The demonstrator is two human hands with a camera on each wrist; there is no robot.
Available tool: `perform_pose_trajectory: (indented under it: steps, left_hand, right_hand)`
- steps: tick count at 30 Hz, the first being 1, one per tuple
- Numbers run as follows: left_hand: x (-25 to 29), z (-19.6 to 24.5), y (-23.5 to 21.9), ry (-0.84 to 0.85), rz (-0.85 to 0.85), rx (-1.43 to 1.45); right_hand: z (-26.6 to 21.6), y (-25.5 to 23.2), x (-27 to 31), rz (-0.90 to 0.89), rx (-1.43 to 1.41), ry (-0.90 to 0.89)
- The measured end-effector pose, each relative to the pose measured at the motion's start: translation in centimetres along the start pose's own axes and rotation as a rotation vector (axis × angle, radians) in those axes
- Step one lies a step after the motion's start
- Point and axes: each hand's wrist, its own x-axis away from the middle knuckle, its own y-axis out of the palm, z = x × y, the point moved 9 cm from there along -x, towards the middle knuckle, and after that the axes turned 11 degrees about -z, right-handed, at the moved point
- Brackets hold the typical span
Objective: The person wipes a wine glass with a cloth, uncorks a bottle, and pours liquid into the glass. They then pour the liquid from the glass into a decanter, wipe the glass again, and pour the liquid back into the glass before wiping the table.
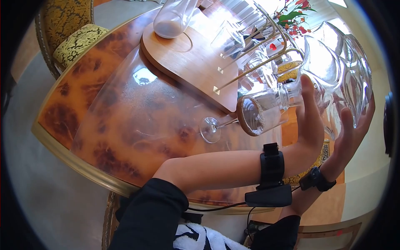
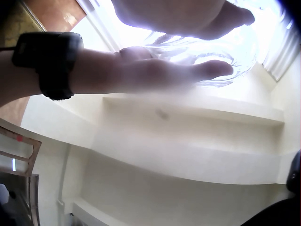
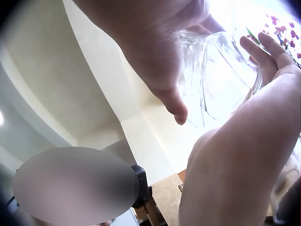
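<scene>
A large clear glass decanter (image 1: 333, 62) with a wavy body is held tilted on its side, well above the table. My left hand (image 1: 308, 121) grips it near the narrow neck, thumb raised along the glass. My right hand (image 1: 350, 133) holds the wide body from the far right, with its thumb and fingers on the glass. In the left wrist view the right hand (image 2: 155, 73) lies along the shining glass. The right wrist view has the decanter (image 3: 214, 70) between both hands. At the neck end is a clear glass cylinder (image 1: 266, 114) with a brown ring around its end.
A wooden board (image 1: 187, 62) with metal prongs and several glasses stands on the glossy brown table (image 1: 108, 137). On the board is another glass vessel (image 1: 168, 27). A stemmed glass's foot (image 1: 210, 130) shows below the board. Red flowers (image 1: 293, 27) stand behind.
</scene>
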Motion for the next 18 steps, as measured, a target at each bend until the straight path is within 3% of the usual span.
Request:
perform_pose_trajectory:
  steps: [1,2,7,18]
  left_hand:
    - [2.1,6.1,-1.8,-0.003,0.002,0.001]
    - [2.0,6.1,-1.8,-0.006,0.006,0.002]
    - [0.2,-0.7,-0.1,-0.023,0.026,0.012]
    - [-0.3,-2.4,0.1,-0.06,0.067,0.035]
  right_hand:
    - [-0.1,0.1,0.0,-0.001,0.006,-0.009]
    - [-0.2,0.0,-0.1,-0.002,0.006,-0.01]
    - [-0.8,0.0,-0.6,-0.052,0.119,-0.034]
    - [-1.2,0.7,-1.5,-0.104,0.101,-0.004]
